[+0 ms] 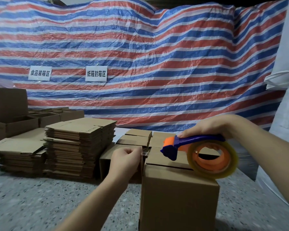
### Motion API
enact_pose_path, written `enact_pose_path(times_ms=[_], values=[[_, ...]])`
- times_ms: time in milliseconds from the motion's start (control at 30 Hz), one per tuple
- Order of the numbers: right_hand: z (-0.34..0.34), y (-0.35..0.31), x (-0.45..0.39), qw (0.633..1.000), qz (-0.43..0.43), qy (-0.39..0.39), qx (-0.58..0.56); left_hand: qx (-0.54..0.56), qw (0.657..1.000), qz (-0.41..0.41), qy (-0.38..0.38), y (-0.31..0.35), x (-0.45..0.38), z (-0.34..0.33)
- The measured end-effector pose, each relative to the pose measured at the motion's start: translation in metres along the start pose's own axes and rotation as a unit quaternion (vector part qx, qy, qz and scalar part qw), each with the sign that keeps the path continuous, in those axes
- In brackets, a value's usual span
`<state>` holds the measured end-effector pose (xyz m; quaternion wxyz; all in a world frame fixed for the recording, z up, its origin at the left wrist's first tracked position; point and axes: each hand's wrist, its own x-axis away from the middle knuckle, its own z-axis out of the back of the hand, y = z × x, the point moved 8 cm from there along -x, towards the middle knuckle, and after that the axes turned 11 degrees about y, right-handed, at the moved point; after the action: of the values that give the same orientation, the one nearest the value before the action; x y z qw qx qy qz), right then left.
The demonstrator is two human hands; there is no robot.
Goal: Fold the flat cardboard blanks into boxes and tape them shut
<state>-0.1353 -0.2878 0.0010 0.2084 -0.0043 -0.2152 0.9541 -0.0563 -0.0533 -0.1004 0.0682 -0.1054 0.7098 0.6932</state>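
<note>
Box (178,197) upright, top flaps closed

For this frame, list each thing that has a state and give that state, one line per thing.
Front box: upright, top flaps folded down, seam between them not yet taped.
Tape dispenser: roll resting on the front box's top, gripped by the right hand.
Tape end: pulled out, pinched by the left hand.
Flat blanks: stacked, unfolded.
Boxes behind: folded, closed.
Boxes at far left: open-topped.

Right hand (212,126) gripping tape dispenser (198,152) over box (178,197), left hand (126,160) pinching tape end
</note>
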Motion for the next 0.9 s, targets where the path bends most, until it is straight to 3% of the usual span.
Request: enact_pose_path(times_ms=[333, 700, 900], values=[[-0.008, -0.013, -0.009, 0.998, -0.011, -0.015, 0.053, 0.080, 0.991, 0.102, -0.013, -0.034, 0.012, -0.001], [-0.012, -0.015, -0.018, 0.997, -0.015, -0.017, 0.078, 0.087, 0.990, 0.111, -0.001, -0.051, 0.006, 0.000], [-0.012, -0.017, -0.020, 0.996, -0.009, -0.011, 0.089, 0.029, 0.993, 0.111, -0.013, -0.057, 0.012, 0.000]])
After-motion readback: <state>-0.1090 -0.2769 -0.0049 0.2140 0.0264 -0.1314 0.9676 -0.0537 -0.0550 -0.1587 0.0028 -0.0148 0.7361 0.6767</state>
